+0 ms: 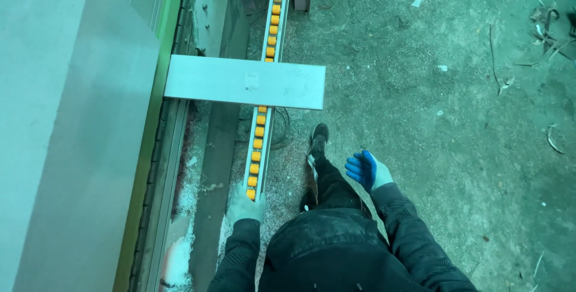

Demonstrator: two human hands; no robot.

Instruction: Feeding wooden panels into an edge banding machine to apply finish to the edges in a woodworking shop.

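A flat rectangular metal sheet [246, 81] lies across a narrow roller rail [264, 118] with small yellow rollers, its left end against the big machine [66, 124]. My left hand [246, 204], in a pale glove, rests on the near end of the rail. Off to the right of my leg, my right hand [367, 170] wears a blue-palmed glove and hangs free in the air with its fingers apart, holding nothing. My dark shoe [318, 139] stands on the floor just right of the rail.
The machine's grey housing with a green edge [153, 148] fills the left side. A concrete floor [444, 118] with metal shavings, scraps and debris [546, 28] spreads to the right. Pale dust lies along the machine's base [180, 250].
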